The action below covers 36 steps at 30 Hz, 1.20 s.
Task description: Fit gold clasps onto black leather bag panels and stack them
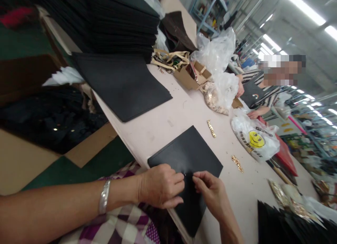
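A black sheet (pixel 189 151) lies on the pale table (pixel 163 121), hanging over its near edge. My left hand (pixel 160 185), with a silver bracelet on the wrist, rests on the sheet with its fingers curled. My right hand (pixel 210 189) is beside it, fingertips pinched. Between the two sets of fingertips shows a tiny pale spot (pixel 185 173), too small to name. Two small gold metal pieces (pixel 211 128) (pixel 237 163) lie on the table beyond the sheet.
A tall stack of black sheets (pixel 105 23) and one larger black sheet (pixel 121 84) sit at the far left. Plastic bags (pixel 254 139), a cardboard box (pixel 191 75) and gold parts (pixel 214 100) line the far edge. Another person (pixel 259 93) sits opposite. More black sheets (pixel 286 224) lie right.
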Available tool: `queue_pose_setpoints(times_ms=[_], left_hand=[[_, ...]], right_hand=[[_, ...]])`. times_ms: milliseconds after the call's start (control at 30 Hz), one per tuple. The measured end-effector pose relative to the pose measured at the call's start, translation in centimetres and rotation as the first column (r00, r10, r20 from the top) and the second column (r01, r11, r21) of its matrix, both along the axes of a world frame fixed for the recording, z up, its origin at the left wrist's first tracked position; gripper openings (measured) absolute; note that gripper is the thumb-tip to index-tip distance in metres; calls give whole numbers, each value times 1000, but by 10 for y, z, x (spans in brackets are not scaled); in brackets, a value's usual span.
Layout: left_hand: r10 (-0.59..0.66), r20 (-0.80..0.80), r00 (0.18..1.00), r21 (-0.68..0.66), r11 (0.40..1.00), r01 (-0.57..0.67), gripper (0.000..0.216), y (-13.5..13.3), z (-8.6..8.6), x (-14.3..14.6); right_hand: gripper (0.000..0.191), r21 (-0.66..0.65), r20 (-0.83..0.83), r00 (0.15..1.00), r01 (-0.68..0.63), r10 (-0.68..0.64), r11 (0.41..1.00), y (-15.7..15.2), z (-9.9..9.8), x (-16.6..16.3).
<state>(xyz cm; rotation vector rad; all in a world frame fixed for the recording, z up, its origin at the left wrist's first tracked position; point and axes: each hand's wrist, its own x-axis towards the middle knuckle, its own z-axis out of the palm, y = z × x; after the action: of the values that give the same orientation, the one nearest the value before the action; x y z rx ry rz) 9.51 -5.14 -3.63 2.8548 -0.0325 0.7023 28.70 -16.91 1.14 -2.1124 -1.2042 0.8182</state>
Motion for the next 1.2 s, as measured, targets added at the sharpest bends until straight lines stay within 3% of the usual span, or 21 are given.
queue_pose_setpoints(times_ms=[167, 333, 600, 767, 1000, 1100, 1200], left_hand=[[-5, 37, 999, 17, 1000, 4, 28, 0, 0, 0], [-5, 64, 998, 9, 1000, 4, 29, 1, -2, 0], [-5, 80, 997, -26, 1000, 7, 29, 0, -3, 0], [-11, 75, 997, -31, 999, 14, 29, 1, -3, 0], [-56, -7, 998, -63, 996, 56, 40, 4, 0, -3], [-107, -55, 993, -72, 992, 102, 49, 8, 7, -4], [-154, -95, 983, -91, 985, 145, 42, 8, 18, -7]], right_hand=[[20, -50, 228, 968, -96, 105, 994, 16, 4, -26], [19, -152, 277, 948, -119, 158, 981, 29, 17, -26], [18, -242, 185, 955, -182, 230, 953, 38, 23, -21], [16, -285, 175, 963, -149, 204, 947, 42, 20, -19], [6, -387, 16, 997, -66, 78, 920, 54, 13, -8], [9, -453, -35, 998, -70, 61, 889, 65, 17, -8], [14, -451, -47, 998, -46, 28, 891, 71, 25, -15]])
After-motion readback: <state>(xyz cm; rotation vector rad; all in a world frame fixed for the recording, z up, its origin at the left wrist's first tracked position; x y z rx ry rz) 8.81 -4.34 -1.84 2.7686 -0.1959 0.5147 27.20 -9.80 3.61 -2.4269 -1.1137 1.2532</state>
